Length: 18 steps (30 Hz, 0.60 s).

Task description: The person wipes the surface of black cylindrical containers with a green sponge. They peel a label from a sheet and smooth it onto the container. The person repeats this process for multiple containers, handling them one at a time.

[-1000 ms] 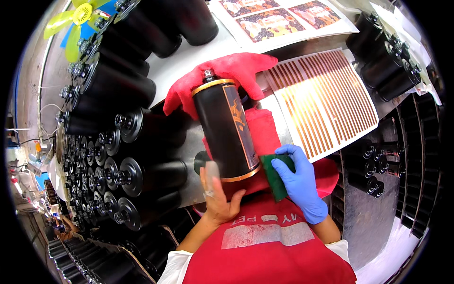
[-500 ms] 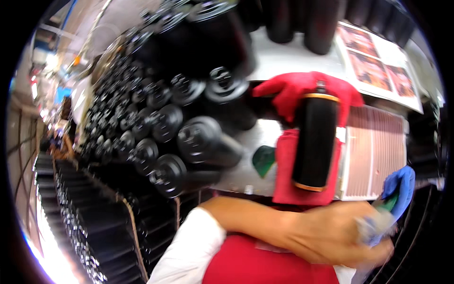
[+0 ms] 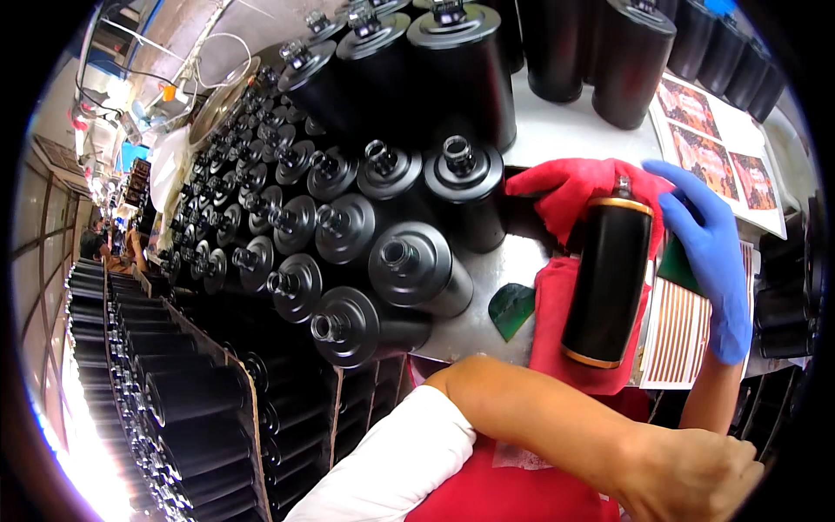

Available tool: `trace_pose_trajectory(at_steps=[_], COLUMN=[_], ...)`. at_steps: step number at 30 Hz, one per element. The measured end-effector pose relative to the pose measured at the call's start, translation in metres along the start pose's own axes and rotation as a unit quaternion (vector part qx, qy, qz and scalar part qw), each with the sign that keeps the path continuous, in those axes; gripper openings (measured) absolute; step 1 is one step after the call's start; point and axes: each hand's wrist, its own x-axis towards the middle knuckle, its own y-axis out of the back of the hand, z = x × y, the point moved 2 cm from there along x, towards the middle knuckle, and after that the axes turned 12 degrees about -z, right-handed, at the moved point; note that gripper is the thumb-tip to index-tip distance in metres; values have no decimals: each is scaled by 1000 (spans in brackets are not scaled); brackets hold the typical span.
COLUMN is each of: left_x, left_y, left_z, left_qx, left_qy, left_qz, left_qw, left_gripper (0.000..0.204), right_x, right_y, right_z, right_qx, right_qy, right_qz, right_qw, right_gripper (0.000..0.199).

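A black bottle point(image 3: 609, 283) with gold bands at both ends lies on a folded red cloth point(image 3: 554, 300), its clear glass neck pointing away from me. My right hand point(image 3: 709, 235), in a blue glove, is beside the bottle's upper right end, its fingertips over the red cloth. A flat green scraper point(image 3: 680, 265) is held under that hand, partly hidden. My left hand point(image 3: 696, 478), bare, is curled closed at the lower right, across my body; its fingers hide anything inside. Another green flat piece point(image 3: 511, 311) lies on the metal table, left of the cloth.
Black bottles point(image 3: 417, 261) with open necks crowd the left side; larger ones point(image 3: 635, 61) stand at the back. A sheet of striped strips point(image 3: 683, 335) lies right of the bottle. Printed picture sheets point(image 3: 718, 143) lie behind it. Racks of black bottles point(image 3: 196, 396) fill the lower left.
My gloved right hand has moved up and away from my left hand, carrying the green scraper to the bottle's far end. My left hand has moved lower and to the right.
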Motion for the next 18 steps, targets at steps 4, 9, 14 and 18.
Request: trace_pose_trajectory(at_steps=[4,9,14,18], left_x=[-20,-48,-98,-132], left_y=[5,46,86,105], left_z=[4,-1,-10,4], left_qx=[1,-47,-206,18], left_qy=[-12,64,166,228], left_qz=[-59,-147,-208,-50], left_qw=[998,986,942,972], left_gripper=[7,23,24,35], right_x=[42,65,8,-91], right_y=[24,34,60,53], right_z=[16,6,-24,-33], right_qx=[-177,-218,-140,-102], right_qy=[-32,-95,-112,106], right_qz=[-144,-275,-288,-90], right_qw=[973,932,941,985], right_gripper=[30,30,27,31])
